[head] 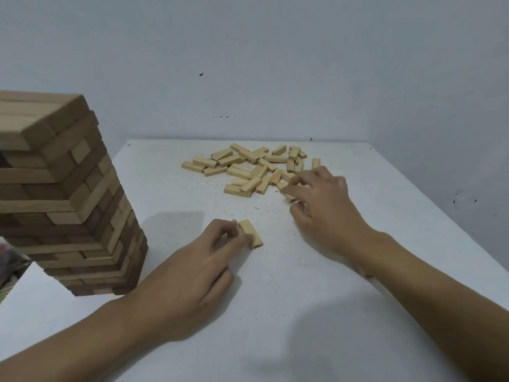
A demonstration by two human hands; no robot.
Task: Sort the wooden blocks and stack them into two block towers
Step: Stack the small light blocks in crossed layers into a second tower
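A tall tower of large brown wooden blocks [68, 194] stands at the table's left side. Several small pale blocks [248, 168] lie scattered in a heap at the far middle of the white table [275, 299]. One small pale block [250, 233] lies alone in the middle; my left hand [198, 271] rests on the table with its fingertips touching this block's left side. My right hand [322, 205] reaches into the near right edge of the heap, its fingers curled round a small block [289, 198] that is mostly hidden.
A grey-blue wall rises right behind the table's far edge. The table's right edge runs diagonally past my right forearm. A dark blurred object [11, 260] shows at the far left behind the tower.
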